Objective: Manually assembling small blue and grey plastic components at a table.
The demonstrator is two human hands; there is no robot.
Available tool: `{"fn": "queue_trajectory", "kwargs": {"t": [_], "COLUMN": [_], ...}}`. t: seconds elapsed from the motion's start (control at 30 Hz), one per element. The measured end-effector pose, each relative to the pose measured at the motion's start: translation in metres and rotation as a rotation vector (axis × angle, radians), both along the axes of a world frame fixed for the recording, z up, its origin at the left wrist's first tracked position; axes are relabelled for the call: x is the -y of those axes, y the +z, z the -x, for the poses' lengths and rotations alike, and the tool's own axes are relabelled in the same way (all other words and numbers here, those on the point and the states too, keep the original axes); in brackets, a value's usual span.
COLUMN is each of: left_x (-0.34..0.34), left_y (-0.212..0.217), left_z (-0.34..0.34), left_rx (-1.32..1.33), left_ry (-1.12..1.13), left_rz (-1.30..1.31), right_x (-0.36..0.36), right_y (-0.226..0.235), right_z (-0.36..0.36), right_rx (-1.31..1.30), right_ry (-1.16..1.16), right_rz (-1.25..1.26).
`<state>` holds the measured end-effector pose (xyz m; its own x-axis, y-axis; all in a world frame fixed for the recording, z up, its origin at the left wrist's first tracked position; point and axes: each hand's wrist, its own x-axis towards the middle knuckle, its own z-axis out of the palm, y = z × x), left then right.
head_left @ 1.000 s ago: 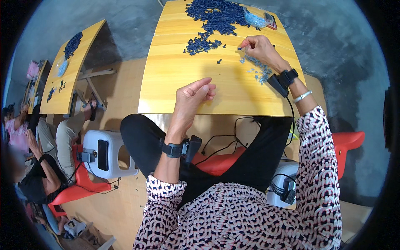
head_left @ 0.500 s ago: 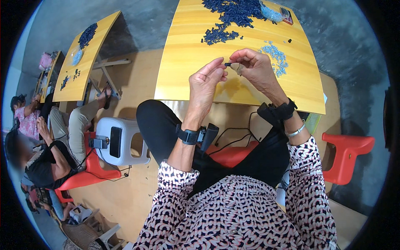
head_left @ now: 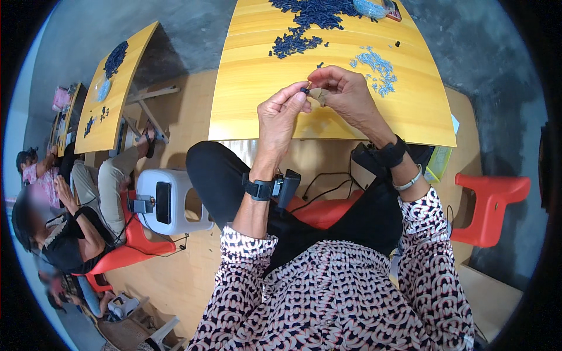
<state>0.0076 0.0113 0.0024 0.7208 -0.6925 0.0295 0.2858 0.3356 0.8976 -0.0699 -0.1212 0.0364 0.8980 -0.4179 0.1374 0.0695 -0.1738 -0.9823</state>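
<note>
My left hand (head_left: 278, 117) pinches a small dark blue plug-like piece (head_left: 304, 90) between thumb and fingertips, above the near part of the yellow table (head_left: 246, 88). Against that piece, from the right, come the closed fingertips of my right hand (head_left: 350, 96). A tan, flat scrap or finger covering (head_left: 318, 96) shows at its thumb; anything else pinched there is too small to make out. Beyond my hands lie a small heap of dark blue pieces (head_left: 293, 45) and a larger heap (head_left: 310, 13). Scattered light blue small pieces (head_left: 377, 69) lie beyond my right hand.
A clear bag of light blue pieces (head_left: 369, 8) sits at the table's far edge. A red stool (head_left: 492, 205) stands at right, a white stool (head_left: 170, 202) at left. Another person (head_left: 70, 228) sits at left near a second yellow table (head_left: 123, 76). Black cables (head_left: 328, 190) hang below the table.
My hands have drawn closer together; the left fingers now pinch the dark piece, with the right fingertips against it. The view has shifted slightly, and the neighbouring person has leaned a little.
</note>
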Motion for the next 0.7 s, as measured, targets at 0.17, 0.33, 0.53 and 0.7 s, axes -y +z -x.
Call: {"fn": "queue_trajectory", "kwargs": {"t": [0.17,0.33,0.53,0.7], "left_x": [0.000,-0.001,-0.002,-0.001], "left_y": [-0.005,-0.006,-0.011,-0.014], "left_z": [-0.001,-0.002,-0.004,-0.004], "left_rx": [-0.048,-0.367,-0.408,-0.430], "left_ry": [-0.034,-0.151,-0.209,-0.218], "left_rz": [0.057,0.253,0.296,0.312], "right_x": [-0.003,-0.004,-0.004,0.001], "right_y": [-0.001,-0.006,-0.011,-0.026], "right_z": [0.003,0.016,0.027,0.035], "right_rx": [0.045,0.020,-0.053,-0.093], "right_ry": [0.020,-0.065,-0.109,-0.116], "right_rz": [-0.041,-0.055,0.032,0.075]}}
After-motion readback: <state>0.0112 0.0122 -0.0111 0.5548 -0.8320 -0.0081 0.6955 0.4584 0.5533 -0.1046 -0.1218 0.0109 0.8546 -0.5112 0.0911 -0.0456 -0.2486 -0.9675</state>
